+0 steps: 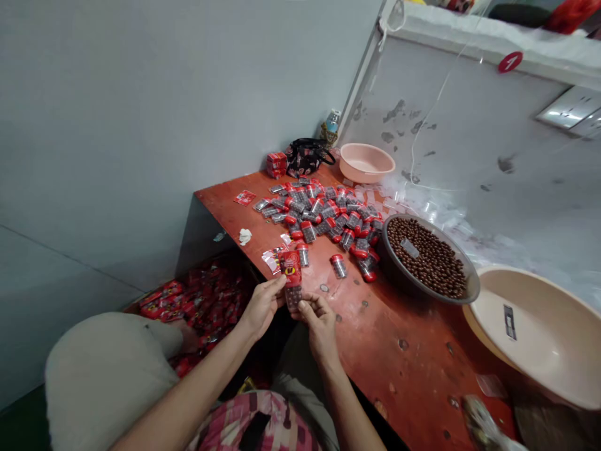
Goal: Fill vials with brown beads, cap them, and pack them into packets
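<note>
Both hands hold one small red packet [291,269] over the table's front edge; brown balls show through its clear lower part. My left hand [265,305] pinches its left side. Closed on the lower right corner is my right hand [320,322]. Just beyond the packet lie flat red and white packets [272,259]. A pile of small clear containers with red lids [323,210], filled with brown balls, covers the middle of the red table [375,332]. One container [338,266] lies apart, nearer to me.
A grey bowl of brown balls [427,257] stands right of the pile, beside a large cream basin [539,332]. Farther back are a pink basin [366,163], a dark bag [305,156] and red boxes [276,165]. Red packets [211,300] fill a container below the table's left edge.
</note>
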{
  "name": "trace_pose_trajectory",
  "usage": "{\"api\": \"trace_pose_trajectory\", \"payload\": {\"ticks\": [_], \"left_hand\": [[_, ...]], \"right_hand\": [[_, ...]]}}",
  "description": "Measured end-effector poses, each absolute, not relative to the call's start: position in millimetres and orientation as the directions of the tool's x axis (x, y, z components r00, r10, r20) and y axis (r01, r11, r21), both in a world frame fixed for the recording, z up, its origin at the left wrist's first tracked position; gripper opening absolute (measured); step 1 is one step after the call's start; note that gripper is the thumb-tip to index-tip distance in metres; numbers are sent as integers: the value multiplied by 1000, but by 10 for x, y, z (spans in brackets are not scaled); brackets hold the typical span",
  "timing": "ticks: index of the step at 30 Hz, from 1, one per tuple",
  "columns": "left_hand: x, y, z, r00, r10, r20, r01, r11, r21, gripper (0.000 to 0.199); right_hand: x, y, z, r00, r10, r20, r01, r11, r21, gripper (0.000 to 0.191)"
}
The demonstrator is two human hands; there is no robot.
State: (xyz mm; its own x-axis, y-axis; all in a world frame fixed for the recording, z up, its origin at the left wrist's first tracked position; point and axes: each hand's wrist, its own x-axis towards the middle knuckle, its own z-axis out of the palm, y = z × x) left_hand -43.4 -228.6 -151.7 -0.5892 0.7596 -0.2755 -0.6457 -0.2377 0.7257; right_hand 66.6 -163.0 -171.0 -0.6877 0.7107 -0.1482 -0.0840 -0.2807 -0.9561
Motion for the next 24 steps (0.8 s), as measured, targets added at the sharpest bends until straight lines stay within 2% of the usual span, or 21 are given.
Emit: {"api": "trace_pose_trajectory", "payload": {"ticks": [6, 14, 18, 22, 24], "left_hand": [[-420, -2262, -1566, -585, 764, -272, -631, -218, 745, 21], [-380, -2257, -1594, -663, 665, -344, -613, -218, 759, 21], [-383, -2269, -1573, -632, 688, -358, -652, -222, 725, 25], [-393, -2252, -1589, -599, 703, -382, -697, -223, 682, 24], [-377, -2241, -1610, -598, 706, -380, -704, -235, 671, 22]], "right_hand": [[622, -1650, -1702, -651, 744, -153, -107, -289, -951, 21], [606, -1680, -1707, -575, 816, -53, -75, -118, -990, 21], [632, -1682, -1693, -595, 802, -53, -50, -103, -993, 19], [665, -1706, -1705, -588, 809, 1, 0, 1, -1000, 20], [660, -1708, -1729, -583, 812, -15, -15, -28, -999, 20]]}}
